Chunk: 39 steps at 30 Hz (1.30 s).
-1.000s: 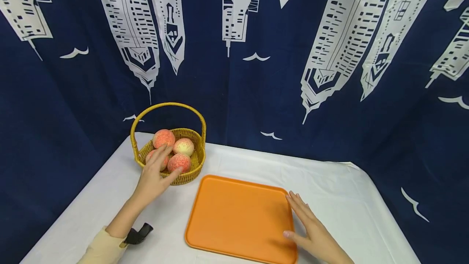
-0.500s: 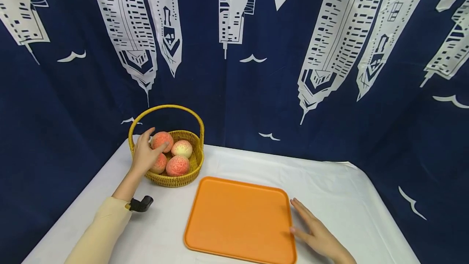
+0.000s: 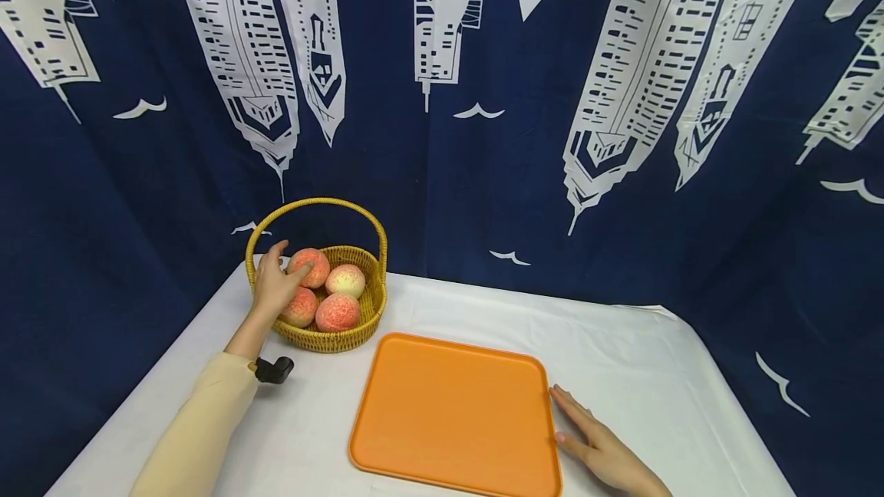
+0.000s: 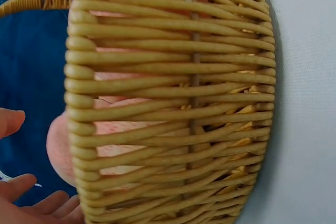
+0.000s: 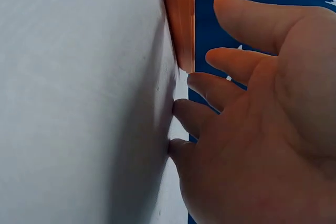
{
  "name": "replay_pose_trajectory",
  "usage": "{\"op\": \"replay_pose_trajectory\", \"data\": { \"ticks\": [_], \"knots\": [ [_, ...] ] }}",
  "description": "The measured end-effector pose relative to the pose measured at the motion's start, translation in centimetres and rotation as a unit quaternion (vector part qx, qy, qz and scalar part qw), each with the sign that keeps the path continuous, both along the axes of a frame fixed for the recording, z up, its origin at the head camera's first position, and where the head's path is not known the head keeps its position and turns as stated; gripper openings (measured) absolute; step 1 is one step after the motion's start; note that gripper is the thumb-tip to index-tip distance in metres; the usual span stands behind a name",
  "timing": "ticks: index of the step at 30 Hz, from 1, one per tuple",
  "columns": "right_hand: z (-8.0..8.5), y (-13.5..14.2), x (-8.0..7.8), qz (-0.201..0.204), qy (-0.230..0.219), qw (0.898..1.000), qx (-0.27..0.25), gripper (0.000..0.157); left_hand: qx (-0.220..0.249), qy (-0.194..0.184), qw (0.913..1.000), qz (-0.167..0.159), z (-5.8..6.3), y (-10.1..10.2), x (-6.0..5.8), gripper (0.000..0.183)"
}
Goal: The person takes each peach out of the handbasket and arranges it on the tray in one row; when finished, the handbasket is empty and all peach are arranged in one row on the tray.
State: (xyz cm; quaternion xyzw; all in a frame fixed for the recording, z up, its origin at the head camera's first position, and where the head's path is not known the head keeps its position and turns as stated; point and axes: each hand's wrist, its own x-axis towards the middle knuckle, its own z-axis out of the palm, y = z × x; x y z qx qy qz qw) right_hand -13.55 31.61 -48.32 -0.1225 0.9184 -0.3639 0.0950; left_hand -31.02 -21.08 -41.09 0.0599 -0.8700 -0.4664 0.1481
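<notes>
Left hand [image 3: 272,284]: thumb and fingers apart about the peach [image 3: 315,260] lying at 11 o'clock in the basket [image 3: 324,342]; contact uncertain. Probably light, fairly firm; pinch across its widest part. Right hand [image 3: 602,449] spread, at the tray's [image 3: 456,413] 3 o'clock.

Basket [image 3: 324,340] is ridged, wicker-looking weave, slightly glossy. Tray [image 3: 456,413] looks like smooth plastic, backdrop [image 3: 483,182] is matt cloth.

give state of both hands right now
Left hand: open, by the back-left peach; contact unclear.
Right hand: open, holding nothing, beside the orange tray.
</notes>
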Motion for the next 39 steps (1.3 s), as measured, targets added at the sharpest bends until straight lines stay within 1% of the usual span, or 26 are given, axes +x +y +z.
{"op": "replay_pose_trajectory", "data": {
  "ticks": [5, 9, 11, 20, 26, 31, 35, 39],
  "knots": [
    [-0.4, 0.3, -0.1, 0.018, -0.033, 0.998, -0.044, 0.067, 0.01, -0.023, 0.9996, -0.01, -0.6, -0.3, -0.6, 0.073],
    [-0.7, 0.4, -0.2, 0.033, -0.042, 0.998, -0.046, 0.066, 0.007, -0.043, 0.999, -0.015, -1.1, -0.4, -1.1, 0.074],
    [-0.7, 0.5, -0.2, 0.037, -0.043, 0.997, -0.046, 0.066, 0.007, -0.047, 0.9988, -0.01, -1.3, -0.4, -1.3, 0.073],
    [-0.7, 0.5, -0.1, 0.029, -0.049, 0.998, -0.036, 0.067, 0.0, -0.048, 0.9988, 0.008, -2.2, -0.3, -1.9, 0.071],
    [-0.8, 0.6, 0.0, 0.036, -0.039, 0.998, -0.039, 0.068, 0.003, -0.031, 0.9992, 0.024, -2.7, -0.1, -2.2, 0.07],
    [-0.8, 0.5, -0.1, 0.041, -0.037, 0.998, -0.041, 0.069, 0.018, -0.017, 0.9989, 0.04, -2.9, 0.0, -2.1, 0.069],
    [-0.7, 0.5, -0.1, 0.044, -0.034, 0.998, -0.043, 0.069, 0.029, -0.007, 0.9985, 0.045, -2.7, 0.2, -1.8, 0.071],
    [-0.7, 0.6, -0.1, 0.045, -0.032, 0.998, -0.044, 0.07, 0.034, 0.025, 0.9981, 0.045, -2.3, 0.7, -1.3, 0.071]
  ]
}}
